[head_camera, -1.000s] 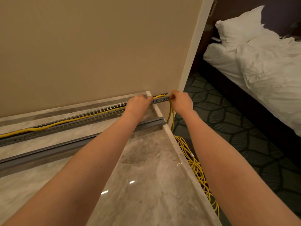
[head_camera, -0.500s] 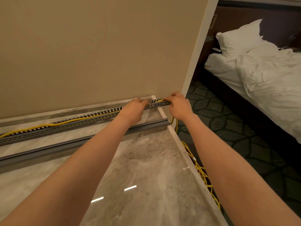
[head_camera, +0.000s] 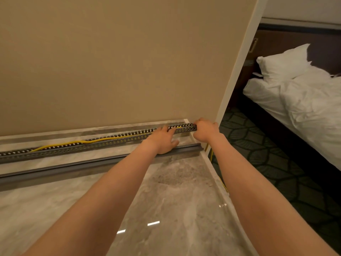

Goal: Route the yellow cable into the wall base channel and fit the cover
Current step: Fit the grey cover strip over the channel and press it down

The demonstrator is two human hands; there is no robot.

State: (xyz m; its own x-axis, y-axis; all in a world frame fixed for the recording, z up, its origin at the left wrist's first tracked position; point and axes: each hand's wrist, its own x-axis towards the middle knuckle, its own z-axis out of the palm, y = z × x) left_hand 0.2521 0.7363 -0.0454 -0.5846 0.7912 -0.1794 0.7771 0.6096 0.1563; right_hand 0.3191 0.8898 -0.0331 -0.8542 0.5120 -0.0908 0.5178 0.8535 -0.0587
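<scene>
A grey slotted channel [head_camera: 77, 147] runs along the foot of the beige wall on a marble floor. The yellow cable [head_camera: 60, 144] lies in it from the left and rises slightly over its teeth near the middle. My left hand [head_camera: 163, 139] rests on the channel near its right end, fingers spread over the cable and thumb out. My right hand [head_camera: 205, 131] grips the very end of the channel, fingers curled around it. The loose grey cover [head_camera: 73, 168] lies on the floor in front, parallel to the channel. More cable [head_camera: 211, 154] hangs past the floor edge.
The marble floor [head_camera: 166, 209] ends in a white edge at the right, with patterned dark carpet [head_camera: 267, 163] lower beyond it. A bed with white sheets and a pillow [head_camera: 304, 93] stands at the right. The white wall corner [head_camera: 238, 67] rises just above my right hand.
The view has tilted up. My left hand has flattened its fingers onto the channel, and more of the cable now sits down inside the right end. My right hand moved onto the channel's end.
</scene>
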